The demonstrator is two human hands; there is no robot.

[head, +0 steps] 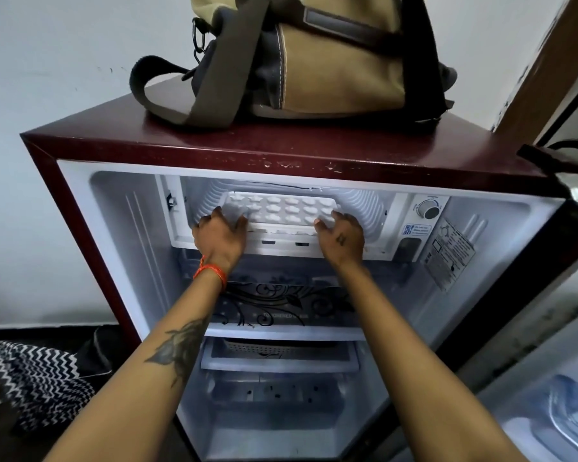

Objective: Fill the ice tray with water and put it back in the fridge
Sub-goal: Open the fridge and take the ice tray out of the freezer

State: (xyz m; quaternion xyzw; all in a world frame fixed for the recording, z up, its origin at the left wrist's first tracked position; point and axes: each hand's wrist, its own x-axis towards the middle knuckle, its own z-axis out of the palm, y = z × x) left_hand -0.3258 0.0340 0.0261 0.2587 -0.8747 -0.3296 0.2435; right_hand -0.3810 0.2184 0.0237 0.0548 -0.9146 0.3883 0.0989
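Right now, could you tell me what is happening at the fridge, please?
A person stands at the open fridge with both hands on a white ice tray in the freezer compartment at the top. The left hand holds the tray's near left corner and the right hand its near right corner. The tray lies flat, mostly inside the compartment. Whether its cells hold water cannot be told. A tan bag sits on top of the fridge.

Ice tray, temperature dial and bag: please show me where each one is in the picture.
ice tray (289, 210), head view, on the middle cells of its top face
temperature dial (429, 210), head view, on the knob's centre
bag (334, 61), head view, on its tan side panel
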